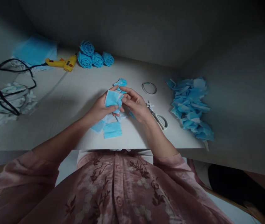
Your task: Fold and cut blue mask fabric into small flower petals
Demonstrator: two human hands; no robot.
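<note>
A square piece of light blue non-woven fabric point(111, 98) is held up over the middle of the table. My left hand point(99, 107) grips it from the left, thumb laid across its face. At its right edge, my right hand point(138, 105) pinches the piece between thumb and fingers. Below the hands lies a folded blue fabric piece point(112, 130), with paler scraps beside it. Just beyond my fingertips is a small crumpled blue piece point(122, 82). Scissors point(162, 122) with pale handles lie by my right wrist, their blades partly hidden.
At the back stand several blue fabric roses point(97, 59), beside a yellow glue gun point(69, 63) with a black cord. Blue sheets point(35, 49) lie back left; white scraps point(28, 101) lie left. A wire ring point(149, 88) and a heap of blue pieces point(189, 105) occupy the right.
</note>
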